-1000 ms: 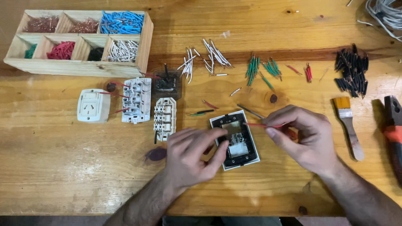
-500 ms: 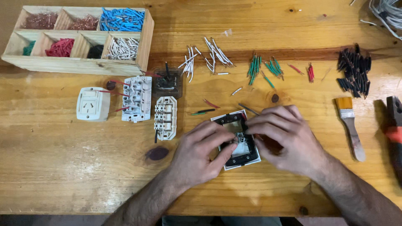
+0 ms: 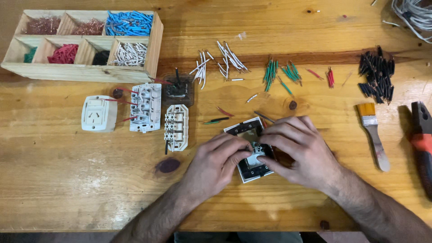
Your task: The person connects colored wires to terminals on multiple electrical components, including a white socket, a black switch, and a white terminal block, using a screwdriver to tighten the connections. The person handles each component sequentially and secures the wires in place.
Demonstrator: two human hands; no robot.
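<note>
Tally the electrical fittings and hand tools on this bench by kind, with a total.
White socket and terminal modules to the left of the hands: 3 (first at)
Dark square module behind them: 1
Black-framed square switch plate under both hands: 1
Yellow-handled paintbrush: 1
Red-and-black pliers: 1
Total: 7

The left hand and right hand both pinch the plate's centre insert.

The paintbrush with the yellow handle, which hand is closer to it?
Right. The right hand works on the switch plate, just left of the paintbrush. The left hand is farther left, on the plate's other side.
</note>
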